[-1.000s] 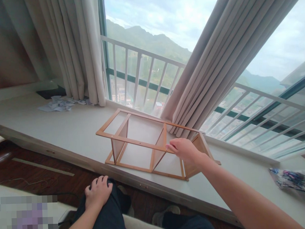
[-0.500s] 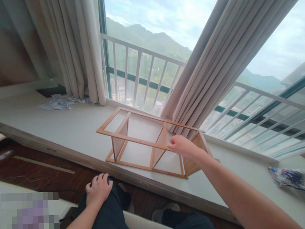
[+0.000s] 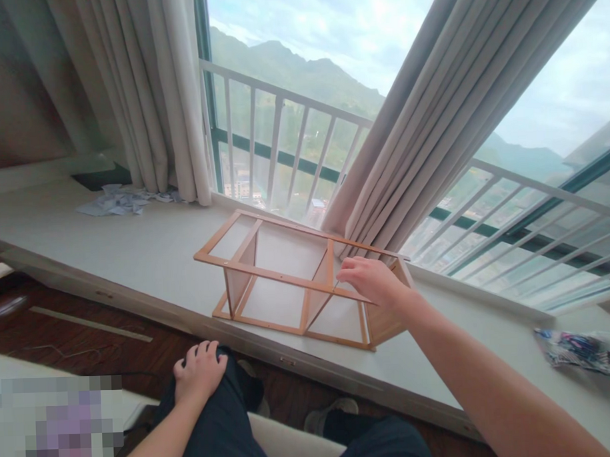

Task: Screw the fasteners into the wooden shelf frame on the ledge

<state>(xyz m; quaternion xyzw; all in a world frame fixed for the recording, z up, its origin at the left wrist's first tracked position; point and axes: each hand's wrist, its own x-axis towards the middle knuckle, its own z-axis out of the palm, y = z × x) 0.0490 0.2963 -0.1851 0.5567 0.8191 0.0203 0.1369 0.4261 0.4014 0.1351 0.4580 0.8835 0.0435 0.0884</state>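
Head view: the right hand [image 3: 371, 284] reaches fwd w/ arm stretched out and rests on the top front rail of a light-brown wooden open-frame rack w/ pale translucent panels [image 3: 281, 282], near its right end; fingers lie loosely spread over the rail, thumb side toward the frame's inside, and I cannot tell whether they clamp the rail or only touch it. The rack stands on the wide pale window ledge [image 3: 136, 254], roughly mid-ledge, long side toward the person, just in front of the window's white railing [image 3: 276, 136], its right end close to the folds of the beige curtain on the right [image 3: 432, 131]. The left hand [image 3: 200, 370] lies palm down on the person's knee in dark trousers [image 3: 226, 424], fingers relaxed and a bit curled, holding nothing, well apart from the rack. Far left on the ledge, a heap of crumpled white paper scraps [image 3: 116, 202] sits at the foot of the beige curtain on the left [image 3: 150, 94]. Far right on the ledge lies a bunched multicolour patterned cloth [image 3: 579, 352]. Below the ledge, dark wooden floor [image 3: 63, 323]; bottom left corner is a blurred patch.
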